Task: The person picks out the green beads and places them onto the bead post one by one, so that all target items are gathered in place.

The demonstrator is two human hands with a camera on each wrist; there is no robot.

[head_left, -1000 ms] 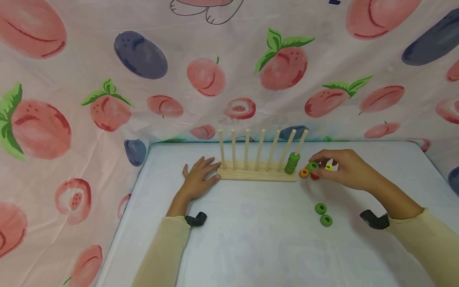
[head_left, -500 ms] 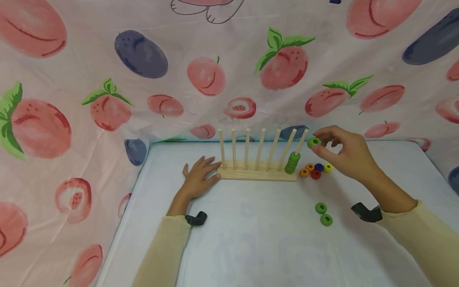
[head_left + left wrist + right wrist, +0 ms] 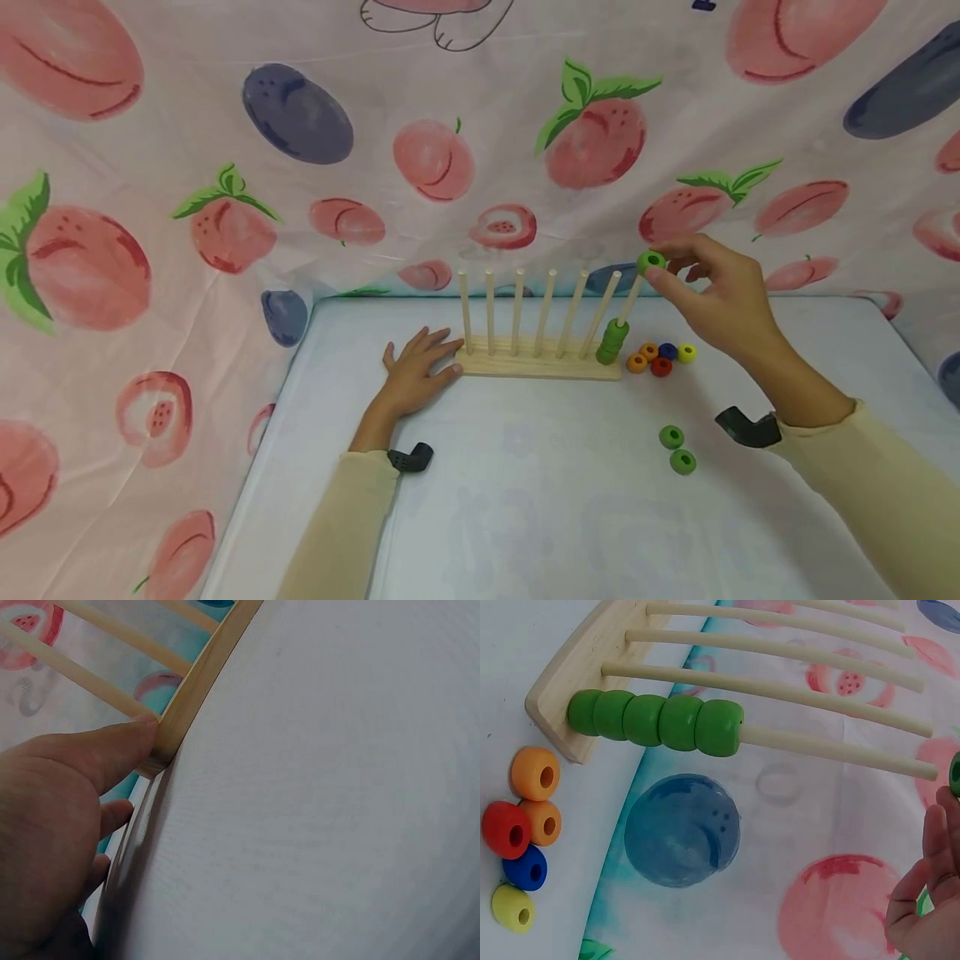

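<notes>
My right hand [image 3: 720, 292] pinches a green bead [image 3: 643, 265] between thumb and fingers, right at the top of the rightmost peg [image 3: 628, 302]. In the right wrist view that bead [image 3: 955, 766] shows only partly at the edge, close to the peg's tip. Several green beads [image 3: 643, 720] are stacked on the lower part of this peg. The other pegs of the wooden rack [image 3: 536, 371] are bare. At the rack's left end rests my left hand [image 3: 412, 375], fingers spread. The left wrist view shows its thumb [image 3: 124, 746] against the end of the base.
Right of the rack lie two orange beads [image 3: 637, 363], a red bead [image 3: 661, 367], a blue bead [image 3: 667, 351] and a yellow bead [image 3: 687, 353]. Two loose green beads [image 3: 682, 462] lie nearer on the white table [image 3: 525, 500]. A fruit-print cloth [image 3: 345, 275] hangs behind.
My right hand has lifted the green bead from beside the coloured beads and carried it up and slightly left to the rightmost peg's tip. My left hand has stayed in place.
</notes>
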